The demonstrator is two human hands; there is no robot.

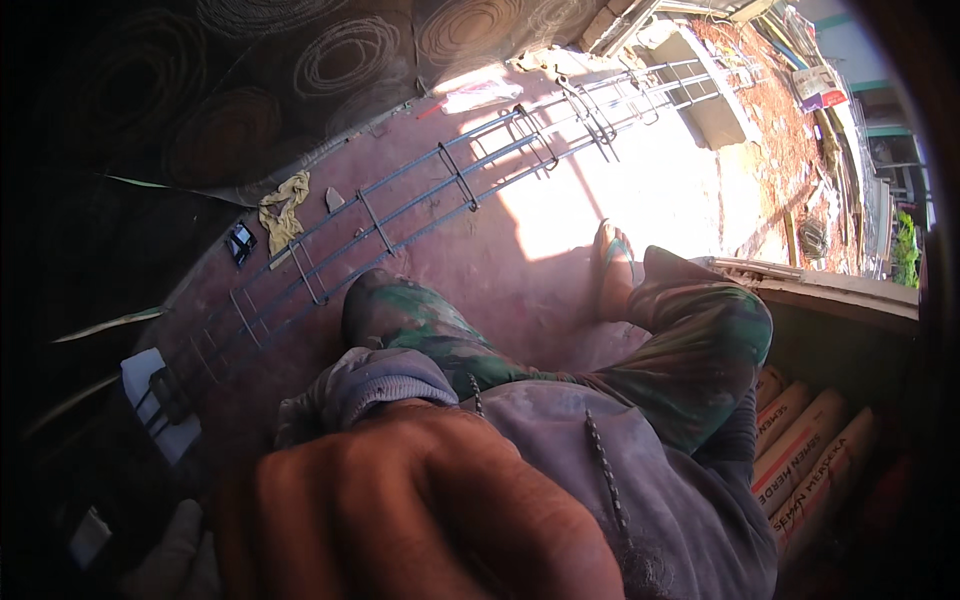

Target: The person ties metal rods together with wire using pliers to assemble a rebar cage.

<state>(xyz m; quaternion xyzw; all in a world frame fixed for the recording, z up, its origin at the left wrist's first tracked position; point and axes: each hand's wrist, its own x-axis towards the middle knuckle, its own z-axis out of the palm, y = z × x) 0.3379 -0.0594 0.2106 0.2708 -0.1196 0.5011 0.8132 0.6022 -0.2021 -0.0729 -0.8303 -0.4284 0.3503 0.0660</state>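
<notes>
Close to the camera, my left hand (400, 500) fills the lower middle, blurred. It seems to be the left by its grey sleeve (385, 378). Its fingers bend side by side; the tips and anything in them run out below the frame. No right hand shows. Beyond my knees in camouflage trousers (440, 325), a long steel rebar cage (460, 176) with stirrups lies across the reddish floor (455, 270), apart from the hand. My foot in a flip-flop (616, 258) stands on the floor. A pale finger-like shape (180, 550) at lower left is too dark to make out.
Left of the cage lie a yellow cloth (286, 212) and a small dark object (240, 243). A dark patterned sheet (350, 55) borders the far left. Stacked paper cement bags (815, 450) stand at right, below a wooden ledge (820, 290). A concrete block (705, 90) sits by the cage's far end.
</notes>
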